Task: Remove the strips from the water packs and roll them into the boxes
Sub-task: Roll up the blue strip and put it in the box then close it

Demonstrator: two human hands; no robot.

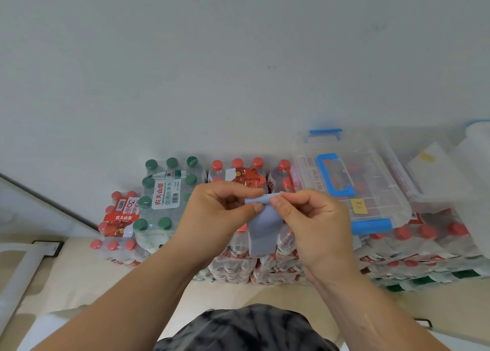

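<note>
The soft pale-blue fabric strip [262, 226] is plain, without pattern. Left of it, the shrink-wrapped pack of clear bottles [165, 199] has dark green caps and a white label with red characters. Behind and right of the strip, the clear plastic lidded box [344, 180] carries bright blue handles and a yellow sticker.

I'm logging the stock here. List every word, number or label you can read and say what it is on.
"农夫山泉" and "饮用纯净水": white label on the green-capped water pack; its small print and barcode digits are too small to read.
"农夫山泉": red band on the red-capped water pack; a large number above it is partly cut off.
Yellow sticker on the clear plastic box: handwriting too blurred.
Blue strip: no text.
</note>
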